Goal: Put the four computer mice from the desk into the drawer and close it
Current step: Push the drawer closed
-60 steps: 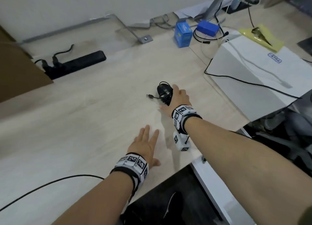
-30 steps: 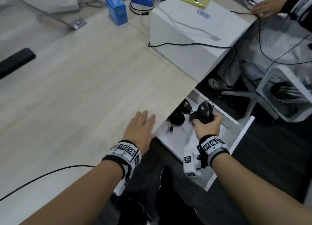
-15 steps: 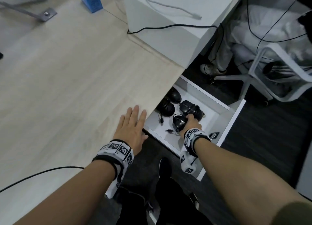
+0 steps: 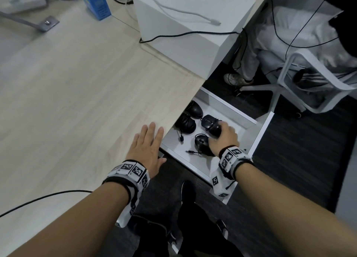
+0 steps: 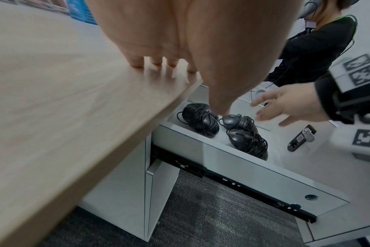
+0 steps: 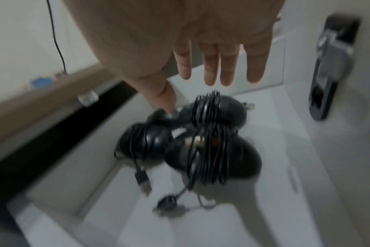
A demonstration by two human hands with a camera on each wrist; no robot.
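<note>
The white drawer (image 4: 232,110) under the desk edge stands pulled out. Several black mice with wrapped cords lie in it: one at the back (image 4: 195,108), one beside it (image 4: 186,122), one in the middle (image 4: 209,122) and one nearest me (image 4: 201,143). My right hand (image 4: 225,135) hovers just over the last two, fingers straight and spread (image 6: 213,66), holding nothing; the right wrist view is blurred. My left hand (image 4: 148,146) rests flat on the wooden desk (image 4: 77,102) at its edge, fingertips (image 5: 158,62) on the top.
A white box (image 4: 193,25) with cables and a blue carton (image 4: 96,3) stand at the back of the desk. Another person sits on a white chair (image 4: 309,73) to the right. A dark lock piece (image 5: 300,140) sits inside the drawer front.
My right hand carried a mouse from the desk down into the drawer, set it by the others and let go, its fingers now straight. The left hand stayed on the desk.
</note>
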